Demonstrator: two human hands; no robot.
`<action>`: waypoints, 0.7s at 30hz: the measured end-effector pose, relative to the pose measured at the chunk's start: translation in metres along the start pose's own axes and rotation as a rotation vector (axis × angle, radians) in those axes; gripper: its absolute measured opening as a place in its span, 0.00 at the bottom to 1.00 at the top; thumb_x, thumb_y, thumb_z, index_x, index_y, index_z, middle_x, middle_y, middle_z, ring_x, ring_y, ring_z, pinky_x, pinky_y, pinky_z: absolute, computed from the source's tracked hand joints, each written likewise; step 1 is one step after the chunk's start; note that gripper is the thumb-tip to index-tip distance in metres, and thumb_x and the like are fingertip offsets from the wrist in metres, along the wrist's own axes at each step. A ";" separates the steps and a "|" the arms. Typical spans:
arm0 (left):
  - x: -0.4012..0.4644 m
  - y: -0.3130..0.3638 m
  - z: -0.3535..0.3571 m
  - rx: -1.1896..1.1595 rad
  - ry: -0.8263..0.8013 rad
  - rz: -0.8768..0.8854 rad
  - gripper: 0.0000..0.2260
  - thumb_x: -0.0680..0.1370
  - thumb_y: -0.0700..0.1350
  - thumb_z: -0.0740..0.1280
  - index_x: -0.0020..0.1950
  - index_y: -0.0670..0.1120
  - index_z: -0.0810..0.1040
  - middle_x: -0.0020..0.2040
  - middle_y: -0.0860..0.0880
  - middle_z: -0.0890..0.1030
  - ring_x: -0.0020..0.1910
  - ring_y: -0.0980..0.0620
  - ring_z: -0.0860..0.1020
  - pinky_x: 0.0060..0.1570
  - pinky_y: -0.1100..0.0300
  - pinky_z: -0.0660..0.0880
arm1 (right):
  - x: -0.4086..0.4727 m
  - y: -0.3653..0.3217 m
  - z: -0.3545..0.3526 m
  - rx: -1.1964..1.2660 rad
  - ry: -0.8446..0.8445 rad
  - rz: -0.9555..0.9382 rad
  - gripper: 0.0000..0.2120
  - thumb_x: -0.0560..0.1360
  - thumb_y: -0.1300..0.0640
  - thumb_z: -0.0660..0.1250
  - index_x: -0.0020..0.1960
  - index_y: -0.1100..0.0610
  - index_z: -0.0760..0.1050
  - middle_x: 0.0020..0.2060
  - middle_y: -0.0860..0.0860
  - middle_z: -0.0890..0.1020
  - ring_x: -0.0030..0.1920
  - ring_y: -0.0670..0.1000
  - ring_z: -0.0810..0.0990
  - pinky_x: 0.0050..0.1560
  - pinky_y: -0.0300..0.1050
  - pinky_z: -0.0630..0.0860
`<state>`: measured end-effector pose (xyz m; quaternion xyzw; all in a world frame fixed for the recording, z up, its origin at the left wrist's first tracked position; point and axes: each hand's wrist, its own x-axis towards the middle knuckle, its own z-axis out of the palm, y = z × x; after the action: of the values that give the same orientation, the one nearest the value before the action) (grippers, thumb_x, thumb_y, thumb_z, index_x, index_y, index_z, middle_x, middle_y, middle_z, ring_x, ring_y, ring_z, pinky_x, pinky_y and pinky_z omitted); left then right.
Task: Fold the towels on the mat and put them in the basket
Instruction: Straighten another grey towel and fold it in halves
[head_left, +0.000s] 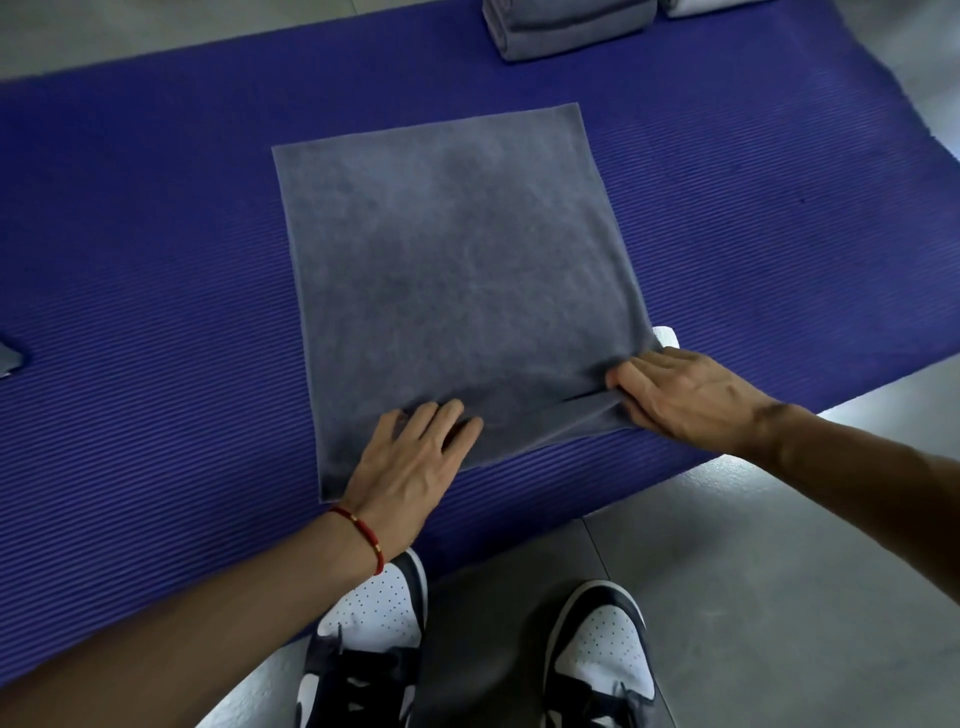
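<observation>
Two bare hands work at the near edge of a flat grey terry towel (452, 291) spread on a ribbed purple foam mat (156, 260). The left hand (410, 462), a thin red cord bracelet (358, 535) round its wrist, lies palm down on the towel's near left corner; its fingers (447, 415) are straight, held close together and pressing the cloth flat, gripping nothing. The right hand (685, 395) sits at the near right corner, where the cloth is bunched into a small fold; its fingers (631, 382) are mostly straight and close together with the tips on that raised fold, though whether the thumb pinches the cloth underneath cannot be told. A small white tag (666, 335) pokes out just beyond the right hand at the towel's edge. The rest of the towel runs away from both hands, smooth and square. At the mat's far edge sits a folded grey towel stack (566, 26), with a folded white towel (696, 6) just beside it, cut off by the frame. A scrap of grey cloth (10, 358) shows at the left edge. Below, a pair of black-and-white sneakers (597, 654) stands on the grey tiled floor (779, 571), the left toe touching the mat.
</observation>
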<state>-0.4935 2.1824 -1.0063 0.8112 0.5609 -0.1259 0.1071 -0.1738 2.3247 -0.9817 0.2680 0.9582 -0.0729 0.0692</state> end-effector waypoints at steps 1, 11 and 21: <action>-0.001 0.000 -0.002 0.029 -0.018 0.003 0.52 0.65 0.36 0.77 0.82 0.49 0.51 0.77 0.43 0.57 0.73 0.43 0.64 0.70 0.45 0.66 | -0.003 0.002 0.002 -0.012 -0.025 -0.041 0.14 0.85 0.46 0.53 0.58 0.55 0.71 0.47 0.51 0.80 0.43 0.52 0.80 0.51 0.53 0.82; -0.024 -0.026 0.007 -0.131 0.120 -0.050 0.35 0.61 0.31 0.76 0.66 0.49 0.75 0.53 0.49 0.75 0.49 0.49 0.76 0.47 0.50 0.79 | -0.028 0.014 0.015 -0.137 -0.121 -0.049 0.29 0.66 0.51 0.75 0.67 0.54 0.76 0.61 0.55 0.79 0.57 0.57 0.81 0.59 0.59 0.79; -0.054 -0.064 -0.006 -0.782 0.499 -0.566 0.04 0.77 0.46 0.75 0.50 0.49 0.84 0.42 0.56 0.84 0.39 0.57 0.81 0.40 0.66 0.76 | -0.007 0.015 0.003 0.641 0.235 0.633 0.05 0.74 0.64 0.71 0.44 0.54 0.80 0.38 0.50 0.82 0.40 0.50 0.78 0.46 0.48 0.76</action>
<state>-0.5718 2.1585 -0.9853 0.5332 0.7709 0.2648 0.2263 -0.1599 2.3336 -0.9848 0.5617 0.7596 -0.3100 -0.1072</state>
